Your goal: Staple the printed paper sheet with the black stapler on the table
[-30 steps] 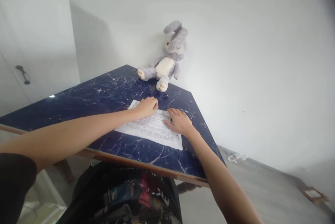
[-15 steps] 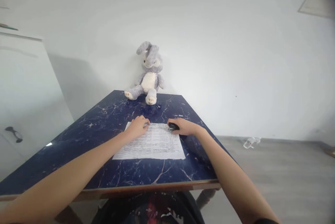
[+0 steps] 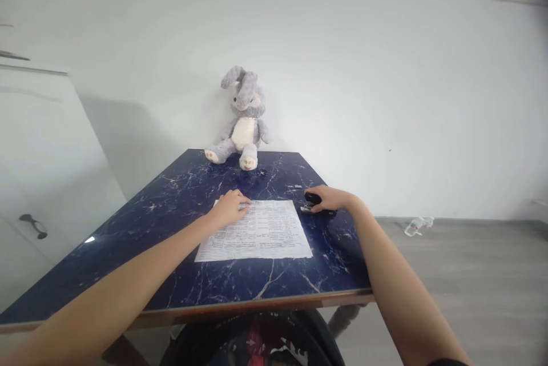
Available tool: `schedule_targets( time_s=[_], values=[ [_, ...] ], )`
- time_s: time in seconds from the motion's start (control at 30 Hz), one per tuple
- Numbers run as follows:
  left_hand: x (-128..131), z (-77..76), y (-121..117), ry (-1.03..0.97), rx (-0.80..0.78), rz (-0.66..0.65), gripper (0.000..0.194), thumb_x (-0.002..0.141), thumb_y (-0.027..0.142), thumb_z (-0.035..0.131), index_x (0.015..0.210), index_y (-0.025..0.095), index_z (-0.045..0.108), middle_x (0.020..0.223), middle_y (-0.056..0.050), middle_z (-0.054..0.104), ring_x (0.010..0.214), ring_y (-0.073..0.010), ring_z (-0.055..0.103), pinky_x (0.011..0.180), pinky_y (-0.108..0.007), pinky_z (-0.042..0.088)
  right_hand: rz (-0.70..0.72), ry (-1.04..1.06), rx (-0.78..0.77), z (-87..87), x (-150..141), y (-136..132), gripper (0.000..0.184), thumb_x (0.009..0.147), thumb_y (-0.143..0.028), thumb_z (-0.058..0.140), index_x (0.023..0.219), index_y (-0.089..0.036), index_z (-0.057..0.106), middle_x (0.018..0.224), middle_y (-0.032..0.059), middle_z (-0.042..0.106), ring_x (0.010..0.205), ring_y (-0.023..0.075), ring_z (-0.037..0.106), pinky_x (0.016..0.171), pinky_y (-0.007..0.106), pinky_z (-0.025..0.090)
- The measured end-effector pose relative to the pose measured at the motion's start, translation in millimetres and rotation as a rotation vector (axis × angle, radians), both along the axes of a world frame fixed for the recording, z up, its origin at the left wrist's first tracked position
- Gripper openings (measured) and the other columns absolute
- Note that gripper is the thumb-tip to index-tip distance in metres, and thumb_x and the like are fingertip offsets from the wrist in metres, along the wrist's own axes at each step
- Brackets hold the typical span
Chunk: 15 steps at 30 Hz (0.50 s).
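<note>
A printed sheet of paper [image 3: 265,234] lies flat on the dark blue marbled table [image 3: 171,183]. My left hand [image 3: 231,208] rests on its upper left part, fingers stretched out and lying flat. Just right of the paper's upper right corner, my right hand [image 3: 327,198] grips a black stapler [image 3: 312,199]. The stapler's metal front points left and lies off the sheet, on or close to the tabletop; part of its body is hidden under my fingers.
A grey plush rabbit [image 3: 245,120] sits at the table's far edge against the white wall. Small pieces that look like staples [image 3: 296,186] lie beyond the paper. A white cabinet [image 3: 47,155] stands at left. Something clear and plastic [image 3: 417,226] lies on the floor at right.
My right hand has drawn the stapler rightward, off the paper's upper right edge and onto the table beside it. My left hand has stayed on the sheet.
</note>
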<state>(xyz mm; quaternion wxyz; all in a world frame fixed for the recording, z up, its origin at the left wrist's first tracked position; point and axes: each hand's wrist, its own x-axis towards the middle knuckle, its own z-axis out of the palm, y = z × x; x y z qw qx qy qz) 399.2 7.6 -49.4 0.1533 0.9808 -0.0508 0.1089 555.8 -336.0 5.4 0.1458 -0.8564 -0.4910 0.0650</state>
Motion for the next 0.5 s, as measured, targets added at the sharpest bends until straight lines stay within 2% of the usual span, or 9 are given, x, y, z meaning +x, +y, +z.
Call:
schedule_targets(
  time_s=[0.1,0.2,0.27,0.37,0.43,0.5],
  values=[
    [-1.3,-2.7,-4.2,-0.015,-0.019,-0.063,0.036,0.09,0.043,0.06,0.12,0.028,0.074,0.118,-0.01,0.063,0.114,-0.0313,0.054,0.1,-0.044,0.042,-0.091,-0.082,0.156,8.5,-12.7,10.3,0.019,0.08,-0.034,0.07,0.091,-0.021,0.061,0.087,0.0065,0.069,0.075,0.0217,0.061,0.064,0.032,0.042],
    [0.9,-7.0,-7.7,-0.027,-0.08,-0.096,0.034,0.095,0.031,0.05,0.121,0.029,0.072,0.116,-0.008,0.062,0.113,-0.0286,0.056,0.101,-0.044,0.041,0.004,-0.061,0.276,10.0,-40.6,42.0,0.02,0.087,-0.036,0.064,0.098,-0.02,0.058,0.089,0.0038,0.068,0.076,0.0184,0.06,0.066,0.029,0.042],
    [4.4,-9.8,-6.7,-0.061,-0.154,-0.076,0.039,0.096,0.02,0.041,0.12,0.027,0.071,0.115,-0.008,0.062,0.11,-0.0263,0.057,0.099,-0.041,0.043,0.1,-0.04,0.253,3.1,-59.6,67.4,0.02,0.084,-0.033,0.066,0.096,-0.019,0.057,0.087,0.0018,0.066,0.074,0.0162,0.059,0.065,0.027,0.041],
    [10.6,-13.0,1.1,-0.159,-0.224,-0.046,0.04,0.094,0.012,0.039,0.114,0.023,0.071,0.112,-0.009,0.061,0.106,-0.0243,0.059,0.097,-0.038,0.045,0.107,-0.055,0.198,-13.1,-75.1,95.6,0.019,0.081,-0.029,0.068,0.091,-0.018,0.057,0.082,0.0012,0.064,0.069,0.0145,0.055,0.062,0.025,0.037],
    [14.1,-14.5,8.0,-0.203,-0.239,-0.034,0.038,0.092,0.01,0.039,0.107,0.022,0.071,0.109,-0.009,0.06,0.104,-0.0235,0.059,0.097,-0.037,0.045,0.078,-0.049,0.153,-21.6,-73.6,101.4,0.019,0.08,-0.029,0.068,0.091,-0.017,0.057,0.082,0.0023,0.064,0.069,0.0149,0.054,0.061,0.025,0.036],
    [16.5,-16.0,13.8,-0.216,-0.253,-0.017,0.036,0.091,0.008,0.039,0.101,0.021,0.071,0.106,-0.009,0.059,0.102,-0.0229,0.059,0.097,-0.037,0.046,0.047,-0.048,0.115,-25.6,-63.9,95.9,0.02,0.079,-0.028,0.068,0.093,-0.017,0.059,0.086,0.0047,0.066,0.073,0.0168,0.056,0.062,0.026,0.038]
  ],
)
